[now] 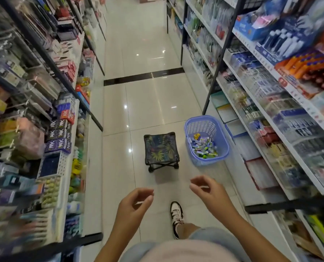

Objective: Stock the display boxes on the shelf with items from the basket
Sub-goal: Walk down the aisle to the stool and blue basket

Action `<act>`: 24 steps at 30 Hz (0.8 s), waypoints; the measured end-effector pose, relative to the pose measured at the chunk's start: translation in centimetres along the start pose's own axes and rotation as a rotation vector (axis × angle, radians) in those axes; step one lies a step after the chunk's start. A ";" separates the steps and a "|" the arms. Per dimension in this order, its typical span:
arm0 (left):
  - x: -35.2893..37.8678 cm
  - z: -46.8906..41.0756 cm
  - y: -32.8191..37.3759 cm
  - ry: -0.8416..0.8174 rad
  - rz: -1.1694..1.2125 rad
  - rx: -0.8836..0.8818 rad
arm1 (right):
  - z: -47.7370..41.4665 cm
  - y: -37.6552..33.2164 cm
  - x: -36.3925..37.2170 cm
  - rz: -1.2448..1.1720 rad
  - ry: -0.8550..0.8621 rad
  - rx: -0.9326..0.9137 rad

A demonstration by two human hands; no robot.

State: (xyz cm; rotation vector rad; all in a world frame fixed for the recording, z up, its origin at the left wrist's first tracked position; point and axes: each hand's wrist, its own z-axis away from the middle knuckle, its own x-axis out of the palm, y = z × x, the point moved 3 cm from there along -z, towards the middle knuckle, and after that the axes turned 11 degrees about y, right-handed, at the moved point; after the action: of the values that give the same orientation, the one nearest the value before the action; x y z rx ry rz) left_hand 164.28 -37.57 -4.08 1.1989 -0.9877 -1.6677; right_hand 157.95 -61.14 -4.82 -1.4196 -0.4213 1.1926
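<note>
Tall shelves on the right (282, 129) run from the near corner away down the aisle, packed with rows of clear display boxes (252, 86) of small packaged goods, mostly blue, white and orange; the labels are too blurred to read. The shelves on the left (34, 110) face them across the aisle, hung with packets and stacked with small cartons, some printed "INK". Between the two runs a glossy pale tiled floor (144, 110), crossed farther off by a dark strip (144, 77).

A blue plastic basket (188, 129) with slotted walls stands on the floor close against the foot of the right shelves. Just left of it, apart from it, stands a low folding stool (160, 148) with a dark leaf-patterned seat, out in the middle of the aisle.

Nearer the camera, both hands hang over the floor, short of stool and basket. The left hand (132, 205) is loosely curled, thumb and fingertips close, holding nothing. The right hand (210, 191) is the same, relaxed and holding nothing (it is the one nearer the basket).

Below and between them, a black-and-white shoe (176, 214) rests on the tiles.

The items (204, 146) lie heaped in the bottom of the basket: small packets in green, white, purple and yellow.
</note>
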 end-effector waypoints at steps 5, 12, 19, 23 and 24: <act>-0.7 -8.8 1.6 0.040 -0.028 -0.014 | -9.7 -5.4 2.3 -0.024 -0.031 -0.088; 0.6 -21.8 5.0 -0.058 -0.069 0.011 | -19.3 -7.4 4.7 -0.004 0.009 -0.009; 4.3 -36.4 11.0 -0.441 -0.166 0.130 | -25.7 -6.4 6.2 -0.086 0.285 0.246; 7.9 -42.3 14.7 -0.685 -0.223 0.210 | -27.8 -6.2 7.7 -0.162 0.486 0.389; 9.0 -43.6 15.5 -0.729 -0.243 0.227 | -28.5 -6.1 7.9 -0.181 0.527 0.414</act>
State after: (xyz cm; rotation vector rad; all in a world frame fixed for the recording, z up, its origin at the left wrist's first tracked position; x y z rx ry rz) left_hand 207.42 -56.61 -2.74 0.8706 -1.5482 -2.3095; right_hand 187.19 -68.01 -8.21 -1.2390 0.0657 0.6701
